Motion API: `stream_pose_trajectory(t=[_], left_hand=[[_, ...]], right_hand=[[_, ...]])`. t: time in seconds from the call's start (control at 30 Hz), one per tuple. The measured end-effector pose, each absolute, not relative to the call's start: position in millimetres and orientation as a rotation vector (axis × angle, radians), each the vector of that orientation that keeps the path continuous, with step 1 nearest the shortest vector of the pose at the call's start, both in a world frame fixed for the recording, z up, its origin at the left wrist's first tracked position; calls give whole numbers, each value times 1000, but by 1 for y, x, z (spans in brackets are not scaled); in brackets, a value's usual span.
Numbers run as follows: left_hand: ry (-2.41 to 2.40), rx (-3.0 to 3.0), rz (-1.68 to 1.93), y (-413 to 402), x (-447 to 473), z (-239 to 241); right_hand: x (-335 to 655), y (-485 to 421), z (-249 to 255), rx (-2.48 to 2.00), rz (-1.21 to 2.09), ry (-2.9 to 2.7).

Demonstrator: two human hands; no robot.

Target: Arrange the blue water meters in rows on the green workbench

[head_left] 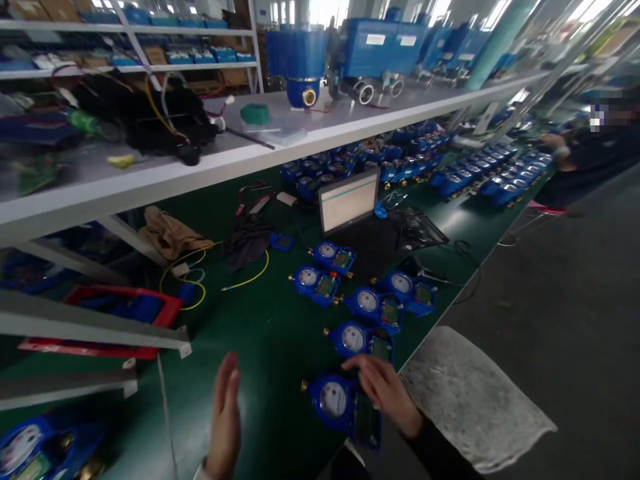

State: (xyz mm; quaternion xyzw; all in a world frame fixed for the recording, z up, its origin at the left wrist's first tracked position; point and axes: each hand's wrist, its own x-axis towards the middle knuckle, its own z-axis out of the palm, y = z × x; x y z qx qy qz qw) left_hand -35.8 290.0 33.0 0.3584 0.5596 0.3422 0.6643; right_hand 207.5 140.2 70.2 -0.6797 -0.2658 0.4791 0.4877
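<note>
Right hand on nearest meter, left hand free.
My right hand [383, 387] fingers rest spread on the blue water meter [340, 403]; left hand [225, 413] open, empty. Meter looks heavy, rigid; grip its body, not the glass dial.

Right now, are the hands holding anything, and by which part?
The right hand rests on the nearest blue meter, over its right end; a firm grip cannot be told. The left hand is open, holding nothing.
</note>
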Motion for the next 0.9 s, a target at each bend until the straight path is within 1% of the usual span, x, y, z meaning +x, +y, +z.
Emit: stream_pose_trajectory(t=[0.07,0.13,0.2,0.27,0.37,0.47,0.57,0.73,0.9], left_hand=[[1194,606,712,299,36,29],[1187,449,620,310,100,21],[1224,367,557,322,148,11],[1204,329,547,330,179,1],[1162,305,619,336,202,-9],[1182,277,710,336,210,-13],[1179,249,772,335,211,-13],[1139,172,827,338,186,-14],[1103,93,921,330,122,-6]], right_hand=[[273,171,71,-1664,879,-682],[336,210,65,-1706,661,-671],[387,253,52,-1831,582,-672],[423,293,34,-1883,625,-689],[448,339,8,-1921,791,-764],[456,363,-7,-1963,987,-814],[463,375,-11,-1993,1165,-834],[469,388,-8,-1970,1353,-880],[447,396,-5,-1937,1473,-936]])
